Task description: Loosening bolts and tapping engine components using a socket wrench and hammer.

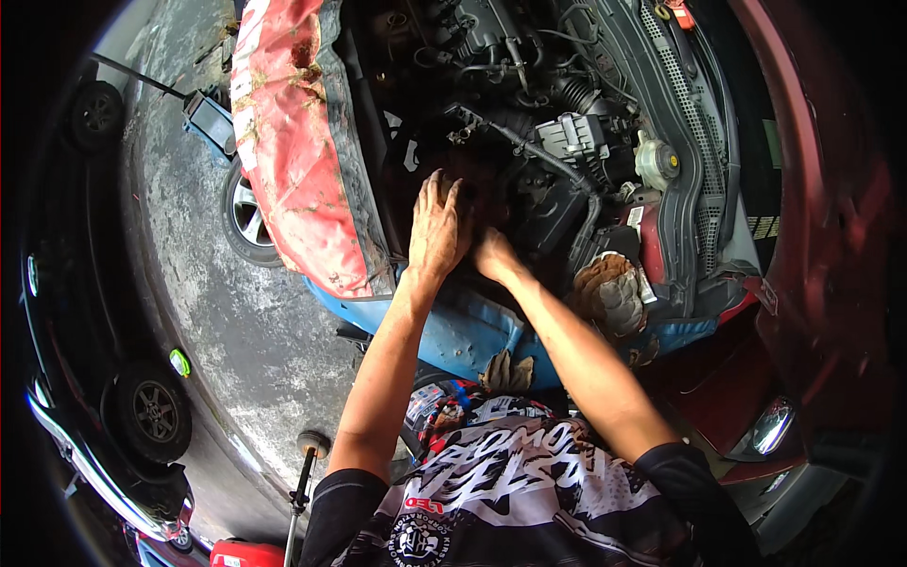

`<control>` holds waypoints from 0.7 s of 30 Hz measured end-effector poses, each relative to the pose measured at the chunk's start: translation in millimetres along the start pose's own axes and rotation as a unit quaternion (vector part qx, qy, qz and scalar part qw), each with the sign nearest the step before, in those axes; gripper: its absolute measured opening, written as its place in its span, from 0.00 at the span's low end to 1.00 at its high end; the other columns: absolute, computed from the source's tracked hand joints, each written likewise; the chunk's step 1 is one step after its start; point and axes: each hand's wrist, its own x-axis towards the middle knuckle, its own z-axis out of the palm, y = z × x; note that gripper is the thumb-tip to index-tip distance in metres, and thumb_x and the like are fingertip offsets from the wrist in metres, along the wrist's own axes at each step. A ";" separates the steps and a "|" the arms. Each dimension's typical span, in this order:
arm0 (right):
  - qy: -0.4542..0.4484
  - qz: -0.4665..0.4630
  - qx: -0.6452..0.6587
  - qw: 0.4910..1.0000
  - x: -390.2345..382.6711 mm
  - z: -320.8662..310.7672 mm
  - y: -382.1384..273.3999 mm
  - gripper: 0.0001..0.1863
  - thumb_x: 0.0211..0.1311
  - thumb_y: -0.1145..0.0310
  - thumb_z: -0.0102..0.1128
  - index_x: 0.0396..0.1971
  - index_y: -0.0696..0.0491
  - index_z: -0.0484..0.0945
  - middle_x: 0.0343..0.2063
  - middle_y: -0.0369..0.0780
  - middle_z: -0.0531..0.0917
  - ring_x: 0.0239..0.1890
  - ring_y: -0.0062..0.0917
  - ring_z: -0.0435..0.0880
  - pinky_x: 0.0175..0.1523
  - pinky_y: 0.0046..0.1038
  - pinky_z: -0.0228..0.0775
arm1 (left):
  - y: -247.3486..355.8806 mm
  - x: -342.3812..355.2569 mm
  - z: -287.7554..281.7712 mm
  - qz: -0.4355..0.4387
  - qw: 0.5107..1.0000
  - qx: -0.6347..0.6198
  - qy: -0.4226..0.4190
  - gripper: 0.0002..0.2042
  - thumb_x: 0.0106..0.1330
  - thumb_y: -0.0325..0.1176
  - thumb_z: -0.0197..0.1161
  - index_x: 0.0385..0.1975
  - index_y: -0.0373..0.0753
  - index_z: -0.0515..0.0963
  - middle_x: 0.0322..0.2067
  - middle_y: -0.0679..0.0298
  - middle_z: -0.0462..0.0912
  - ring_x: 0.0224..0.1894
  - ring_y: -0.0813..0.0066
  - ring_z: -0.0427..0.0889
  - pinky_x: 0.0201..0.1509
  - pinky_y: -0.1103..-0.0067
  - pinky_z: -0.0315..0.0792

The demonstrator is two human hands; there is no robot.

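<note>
Possibly, shadow causes scraped knuckles: right hand (493,255), fingers hidden, grip cannot be told; black box (556,215) near its 2 o'clock. Left hand (436,229) extended, fingers slightly apart.

mostly black engine bay (553,215), brown-stained red cover (295,142), blue cover (458,333), mottled grey floor (203,283)

Reaches down into the dark engine bay (484,180), just right of the red cover (298,151). Extends the left hand (437,227) nearer to the red cover, the right hand (495,257) farther right of it, with its fingertips lost in shadow. Shows a silver-spoked wheel (249,215) and a blue floor jack (210,123) left of the red cover.
</note>
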 end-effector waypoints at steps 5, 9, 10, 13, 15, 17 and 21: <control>0.061 0.207 0.147 0.965 -1.2 -13.3 -8.1 0.14 0.69 0.65 0.49 0.47 0.58 0.74 0.41 0.57 0.81 0.47 0.51 0.80 0.48 0.44 0.72 | -2.7 -0.8 -16.1 0.016 0.994 -0.059 0.087 0.20 0.61 0.28 0.63 0.55 0.37 0.74 0.56 0.48 0.72 0.58 0.47 0.72 0.62 0.63 0.68; -0.187 0.006 -0.065 0.980 -10.3 -25.2 -15.4 0.13 0.69 0.64 0.52 0.43 0.59 0.74 0.33 0.51 0.82 0.38 0.43 0.82 0.44 0.38 0.72 | -12.3 -21.8 -53.6 0.013 0.991 0.049 0.122 0.22 0.60 0.28 0.62 0.57 0.41 0.72 0.57 0.49 0.70 0.62 0.46 0.66 0.67 0.56 0.59; -0.164 0.014 -0.033 0.986 -8.3 -23.7 -13.5 0.13 0.69 0.65 0.51 0.43 0.60 0.74 0.35 0.53 0.81 0.40 0.46 0.81 0.45 0.41 0.72 | -19.7 -28.3 -53.6 -0.013 0.990 0.072 0.124 0.23 0.61 0.29 0.61 0.58 0.41 0.71 0.58 0.49 0.69 0.63 0.46 0.65 0.68 0.56 0.58; 0.016 0.070 0.114 0.991 2.0 4.5 21.4 0.13 0.68 0.65 0.53 0.40 0.60 0.74 0.27 0.49 0.77 0.30 0.42 0.76 0.37 0.38 0.67 | -24.9 -24.9 -53.3 -0.042 0.988 0.053 0.142 0.23 0.65 0.32 0.59 0.61 0.41 0.68 0.60 0.48 0.68 0.65 0.47 0.63 0.69 0.57 0.56; 0.049 0.210 0.183 0.959 5.7 3.8 -11.0 0.14 0.68 0.65 0.52 0.45 0.60 0.74 0.31 0.52 0.79 0.35 0.45 0.79 0.41 0.40 0.70 | -26.3 -33.1 -56.2 -0.059 0.988 0.063 0.130 0.23 0.65 0.32 0.59 0.61 0.41 0.69 0.60 0.49 0.68 0.65 0.49 0.63 0.69 0.57 0.55; -0.066 0.098 0.068 0.991 15.5 -14.1 -6.2 0.15 0.68 0.65 0.52 0.47 0.60 0.74 0.33 0.52 0.80 0.39 0.46 0.80 0.44 0.41 0.71 | -25.8 -28.7 -53.6 -0.057 0.988 0.076 0.123 0.22 0.66 0.32 0.58 0.61 0.41 0.69 0.60 0.51 0.69 0.65 0.50 0.64 0.70 0.58 0.55; -0.196 -0.005 -0.070 0.978 3.5 -15.1 -18.3 0.16 0.69 0.62 0.52 0.46 0.59 0.74 0.37 0.53 0.82 0.46 0.45 0.81 0.48 0.39 0.71 | -29.6 -31.6 -52.6 -0.055 0.988 0.074 0.128 0.22 0.65 0.32 0.58 0.60 0.40 0.70 0.59 0.52 0.70 0.65 0.51 0.64 0.70 0.59 0.55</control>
